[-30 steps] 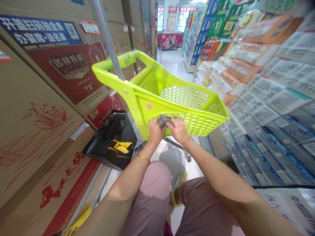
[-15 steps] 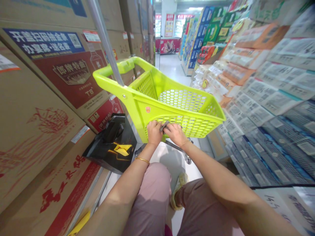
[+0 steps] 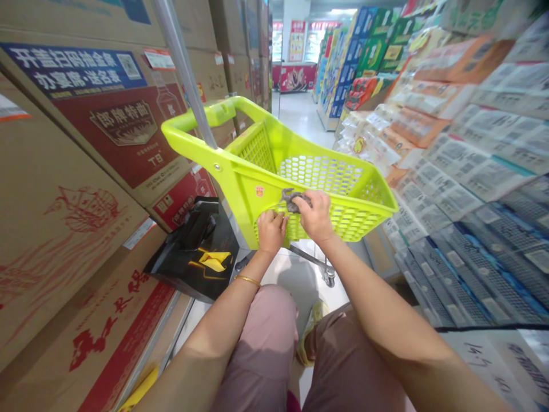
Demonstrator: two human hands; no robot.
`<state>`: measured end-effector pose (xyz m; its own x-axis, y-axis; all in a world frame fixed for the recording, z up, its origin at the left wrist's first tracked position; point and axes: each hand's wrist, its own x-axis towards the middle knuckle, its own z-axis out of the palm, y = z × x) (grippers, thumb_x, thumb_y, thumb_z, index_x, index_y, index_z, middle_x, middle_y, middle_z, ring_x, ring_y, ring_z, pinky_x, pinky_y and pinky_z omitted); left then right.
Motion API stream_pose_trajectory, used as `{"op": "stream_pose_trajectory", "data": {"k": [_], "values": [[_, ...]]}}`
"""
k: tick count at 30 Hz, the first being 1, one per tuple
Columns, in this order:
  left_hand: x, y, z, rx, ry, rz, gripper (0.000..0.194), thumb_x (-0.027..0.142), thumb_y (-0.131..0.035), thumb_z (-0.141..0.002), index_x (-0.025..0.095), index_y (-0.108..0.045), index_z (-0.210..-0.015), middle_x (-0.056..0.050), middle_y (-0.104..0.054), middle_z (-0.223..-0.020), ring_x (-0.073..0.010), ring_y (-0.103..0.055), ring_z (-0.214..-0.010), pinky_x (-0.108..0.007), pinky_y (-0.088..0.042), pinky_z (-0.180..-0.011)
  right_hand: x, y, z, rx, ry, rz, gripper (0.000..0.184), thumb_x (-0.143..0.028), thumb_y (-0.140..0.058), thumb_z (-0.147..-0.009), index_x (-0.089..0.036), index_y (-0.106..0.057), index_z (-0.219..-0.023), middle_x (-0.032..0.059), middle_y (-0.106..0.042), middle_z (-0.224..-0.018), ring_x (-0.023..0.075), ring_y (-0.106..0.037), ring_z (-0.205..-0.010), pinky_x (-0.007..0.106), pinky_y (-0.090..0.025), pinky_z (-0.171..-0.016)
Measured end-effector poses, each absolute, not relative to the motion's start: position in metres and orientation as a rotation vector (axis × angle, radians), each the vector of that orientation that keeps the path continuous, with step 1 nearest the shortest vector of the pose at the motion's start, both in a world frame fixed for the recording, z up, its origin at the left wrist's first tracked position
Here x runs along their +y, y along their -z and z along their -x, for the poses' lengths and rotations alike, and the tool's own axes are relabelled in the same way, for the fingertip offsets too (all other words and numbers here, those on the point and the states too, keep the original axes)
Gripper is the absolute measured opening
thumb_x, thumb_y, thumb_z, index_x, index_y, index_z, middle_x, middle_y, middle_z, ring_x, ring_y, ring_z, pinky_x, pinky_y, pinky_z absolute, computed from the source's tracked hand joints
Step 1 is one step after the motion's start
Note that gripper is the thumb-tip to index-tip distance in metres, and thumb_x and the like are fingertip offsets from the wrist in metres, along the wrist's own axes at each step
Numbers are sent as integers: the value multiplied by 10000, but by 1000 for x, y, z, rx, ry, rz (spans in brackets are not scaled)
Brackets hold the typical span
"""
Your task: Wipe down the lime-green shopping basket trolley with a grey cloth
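A lime-green plastic shopping cart with a honeycomb-holed basket stands side-on in front of my knees. My right hand is closed around a crumpled grey cloth, which lies against the upper part of the basket's side. Part of the cloth sticks out to the left of my fingers. Lower and to the left, my left hand has its fingers curled against the edge of the holed panel, gripping the cart there. Its fingertips are partly hidden.
Stacked cardboard cartons line the left side. A black bag with a yellow mark sits on the floor beside the cart. Wrapped paper packs are piled on the right. A metal pole rises at the cart's handle.
My right hand has moved up and slightly right with the grey cloth, away from my left hand. Earlier both hands were together at the cloth. The left hand stays near the same spot.
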<state>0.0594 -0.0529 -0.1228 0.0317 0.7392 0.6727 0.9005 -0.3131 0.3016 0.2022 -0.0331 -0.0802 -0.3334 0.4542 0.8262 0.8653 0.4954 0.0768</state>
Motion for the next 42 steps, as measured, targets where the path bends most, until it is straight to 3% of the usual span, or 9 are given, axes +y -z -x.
{"op": "stream_pose_trajectory", "data": {"k": [7,14,23,31,37,42], "values": [[-51,125,-58,-1752,1128,2070,114,217,-553,-810,186,-611,-716,-62,-521,-773,-210,-459,-795,-315,-323,-667,-41,122,-211,-2244,630,1070,271,-192,-452,-891,-285,-639,-1065,71,-571,-1057,213,-389,-1016,338,-316,-828],[-53,127,-61,-1674,1189,2016,251,343,-449,-904,197,-650,-873,-53,-536,-762,-190,-458,-753,-314,-324,-680,-58,133,-214,-2518,534,1083,246,-187,-433,-895,-233,-647,-1009,87,-587,-1077,217,-395,-983,335,-303,-795],[-57,115,-61,-1689,1281,2012,234,302,-492,-874,171,-600,-1036,-96,-560,-922,-213,-500,-892,-323,-368,-763,-57,88,-207,-2214,503,1076,317,-111,-429,-842,-238,-638,-1043,79,-558,-1040,207,-415,-953,335,-347,-826],[-47,105,-74,-1762,1094,1965,271,394,-452,-893,185,-622,-867,-78,-559,-821,-206,-495,-784,-325,-329,-675,-41,57,-206,-1910,593,1099,325,-152,-404,-872,-260,-616,-1094,78,-526,-1099,212,-421,-1027,367,-372,-898],[-43,98,-75,-1821,1068,1991,202,338,-535,-846,180,-621,-754,-72,-543,-779,-207,-495,-758,-326,-329,-646,-27,83,-205,-1913,700,1033,260,-177,-452,-878,-241,-633,-1053,81,-538,-1044,194,-426,-987,326,-383,-880],[-41,101,-74,-1848,1059,1983,127,283,-580,-800,182,-625,-735,-75,-548,-787,-220,-505,-782,-333,-340,-638,-29,104,-208,-2000,608,1057,284,-153,-449,-864,-240,-640,-1055,85,-547,-1022,193,-439,-971,338,-393,-879]]}}
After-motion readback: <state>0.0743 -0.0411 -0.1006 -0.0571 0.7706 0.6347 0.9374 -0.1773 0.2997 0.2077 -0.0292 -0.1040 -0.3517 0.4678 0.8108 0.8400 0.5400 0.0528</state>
